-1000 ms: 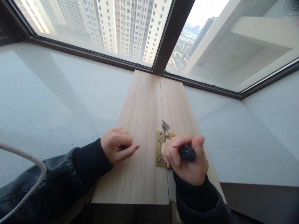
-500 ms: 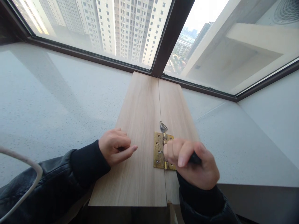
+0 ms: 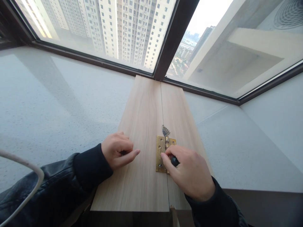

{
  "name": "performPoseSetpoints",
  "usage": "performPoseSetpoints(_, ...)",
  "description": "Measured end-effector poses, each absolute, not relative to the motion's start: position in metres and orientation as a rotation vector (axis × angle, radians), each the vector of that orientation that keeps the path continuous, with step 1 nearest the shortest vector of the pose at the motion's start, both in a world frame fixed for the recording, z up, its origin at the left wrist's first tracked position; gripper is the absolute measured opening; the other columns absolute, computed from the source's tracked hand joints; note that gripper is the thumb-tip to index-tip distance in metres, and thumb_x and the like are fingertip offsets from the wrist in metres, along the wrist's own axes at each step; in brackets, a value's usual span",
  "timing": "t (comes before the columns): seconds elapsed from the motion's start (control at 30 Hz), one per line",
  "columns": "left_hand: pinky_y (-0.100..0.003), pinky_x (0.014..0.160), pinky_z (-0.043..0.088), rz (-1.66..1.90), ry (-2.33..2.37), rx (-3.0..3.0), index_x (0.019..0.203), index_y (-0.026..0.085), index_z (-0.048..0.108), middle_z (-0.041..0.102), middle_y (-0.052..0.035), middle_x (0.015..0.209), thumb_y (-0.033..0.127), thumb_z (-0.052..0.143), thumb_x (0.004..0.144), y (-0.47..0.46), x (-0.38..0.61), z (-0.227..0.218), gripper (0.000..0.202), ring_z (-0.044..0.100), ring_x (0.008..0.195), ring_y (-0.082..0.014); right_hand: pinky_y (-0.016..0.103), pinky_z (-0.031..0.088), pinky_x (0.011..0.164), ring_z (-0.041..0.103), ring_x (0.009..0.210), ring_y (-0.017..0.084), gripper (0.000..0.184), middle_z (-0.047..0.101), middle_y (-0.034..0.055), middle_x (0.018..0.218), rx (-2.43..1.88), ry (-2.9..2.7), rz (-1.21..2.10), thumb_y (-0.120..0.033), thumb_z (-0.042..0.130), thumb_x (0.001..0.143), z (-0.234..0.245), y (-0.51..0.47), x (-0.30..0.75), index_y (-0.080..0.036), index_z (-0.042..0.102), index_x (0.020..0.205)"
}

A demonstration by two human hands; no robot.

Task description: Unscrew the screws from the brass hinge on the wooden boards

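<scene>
A brass hinge [image 3: 160, 157] lies flat across the seam between two pale wooden boards, the wider left board [image 3: 142, 113] and the narrower right board [image 3: 175, 107]. My right hand [image 3: 191, 168] is closed around a screwdriver with a black handle [image 3: 175, 161]; its shaft is hidden. Thumb and fingertips are over the hinge's left leaf, covering much of the right leaf. Just beyond the hinge, several small screws [image 3: 166, 130] lie fanned out. My left hand [image 3: 118, 149] rests by the left board's edge, fingers curled and thumb pointing right, with nothing seen in it.
The boards lie on a white speckled sill [image 3: 78, 104], below a dark window frame [image 3: 161, 63]. At the left, a pale cable [image 3: 39, 173] curves past my sleeve. The boards' front ends reach the near edge, with a dark space below.
My right hand has turned over and shifted, its thumb and fingertips now covering the screw on the hinge's left leaf. My left hand has hardly moved.
</scene>
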State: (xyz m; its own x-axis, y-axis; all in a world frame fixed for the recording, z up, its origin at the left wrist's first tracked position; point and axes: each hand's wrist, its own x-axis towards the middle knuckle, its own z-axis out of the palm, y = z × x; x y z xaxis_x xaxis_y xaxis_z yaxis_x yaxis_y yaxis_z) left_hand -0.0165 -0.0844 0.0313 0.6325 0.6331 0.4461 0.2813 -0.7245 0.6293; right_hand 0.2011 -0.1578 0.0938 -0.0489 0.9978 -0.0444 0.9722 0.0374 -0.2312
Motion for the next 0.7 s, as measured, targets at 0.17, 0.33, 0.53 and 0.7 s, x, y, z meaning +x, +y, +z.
performPoseSetpoints(0.17, -0.027, 0.055, 0.024, 0.918, 0.714, 2.343, 0.048, 0.014, 0.03, 0.029, 0.0066, 0.046, 0.021, 0.051, 0.083, -0.084, -0.016, 0.031, 0.042, 0.026, 0.047, -0.0065, 0.031, 0.031, 0.055, 0.056, 0.06, 0.018, 0.029, 0.061, 0.0007, 0.064, -2.128, -2.302, 0.239, -0.035, 0.044, 0.086, 0.099, -0.159, 0.198, -0.021, 0.051, 0.061)
performPoseSetpoints(0.33, -0.026, 0.055, 0.025, 0.923, 0.722, 2.341, 0.048, 0.014, 0.031, 0.03, 0.0068, 0.046, 0.021, 0.052, 0.083, -0.084, -0.016, 0.03, 0.042, 0.027, 0.047, -0.0064, 0.032, 0.031, 0.054, 0.058, 0.064, 0.019, 0.018, 0.063, 0.001, 0.071, -2.019, -2.5, 0.155, -0.026, 0.044, 0.084, 0.106, -0.149, 0.2, -0.022, 0.057, 0.072)
performPoseSetpoints(0.53, -0.028, 0.053, 0.024, 0.964, 0.735, 2.324, 0.045, 0.014, 0.031, 0.032, 0.0066, 0.044, 0.024, 0.051, 0.083, -0.086, -0.014, 0.028, 0.043, 0.028, 0.045, -0.0067, 0.031, 0.038, 0.056, 0.056, 0.066, 0.017, 0.016, 0.061, 0.0027, 0.075, -1.589, -2.813, 0.33, -0.015, 0.045, 0.083, 0.111, -0.134, 0.213, -0.019, 0.06, 0.08)
performPoseSetpoints(0.7, -0.028, 0.052, 0.024, 0.963, 0.733, 2.334, 0.044, 0.015, 0.03, 0.032, 0.0065, 0.042, 0.023, 0.05, 0.083, -0.086, -0.013, 0.03, 0.044, 0.027, 0.044, -0.0071, 0.028, 0.044, 0.058, 0.058, 0.071, 0.016, 0.013, 0.063, 0.0057, 0.081, -1.253, -2.736, 0.388, -0.011, 0.049, 0.08, 0.111, -0.138, 0.225, -0.017, 0.061, 0.084)
